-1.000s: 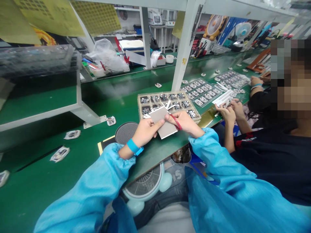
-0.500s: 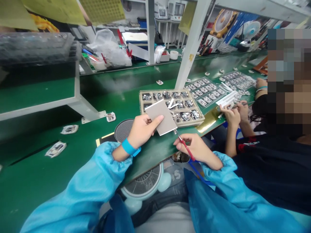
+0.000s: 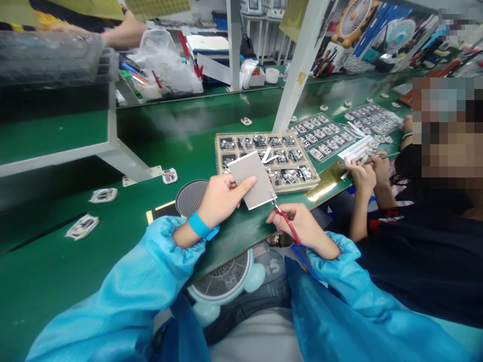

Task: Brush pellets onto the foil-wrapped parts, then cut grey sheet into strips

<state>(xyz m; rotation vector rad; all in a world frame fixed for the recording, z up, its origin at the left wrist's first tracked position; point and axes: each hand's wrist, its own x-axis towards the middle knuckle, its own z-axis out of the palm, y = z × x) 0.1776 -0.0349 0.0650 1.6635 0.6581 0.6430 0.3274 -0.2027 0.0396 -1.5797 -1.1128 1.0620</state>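
My left hand grips a flat grey rectangular sheet with white edges, thumb on top. Red-handled scissors are in my right hand, their blades at the sheet's lower right corner. Behind the sheet lies a compartment tray of small metallic parts, with narrow white strips across it. A round dark mesh disc rests on the bench left of my left hand, partly covered by it.
A co-worker's hands handle small pieces at right, by clear trays of white parts. Loose white parts lie on the green bench. A white post rises behind the tray. A small fan sits below the bench edge.
The scissor blades have shifted onto the sheet's right corner and the handles have turned slightly. Another person's arm now shows at the upper left. The view has tilted a little.
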